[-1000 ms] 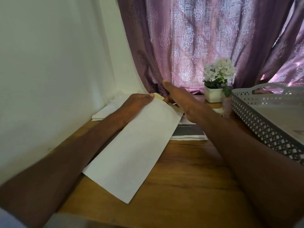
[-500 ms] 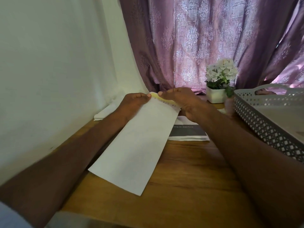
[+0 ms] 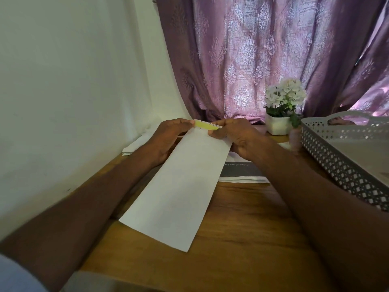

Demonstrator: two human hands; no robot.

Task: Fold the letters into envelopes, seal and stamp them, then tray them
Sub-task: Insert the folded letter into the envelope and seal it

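Both our hands now pinch the far end of the long white paper envelope.

A second ago our right hand reached flat past it; now it has curled back beside our left hand, both gripping at the yellow strip, while the envelope slants over the wooden worktop, near the grey perforated tray.

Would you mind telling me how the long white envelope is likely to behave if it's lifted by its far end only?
The white envelope looks thin and long, so it would probably sag or bend. It seems light, likely sliding easily over the wooden table. Both the left hand and right hand pinch its far end at the yellow strip, suggesting that the flap flexes readily.
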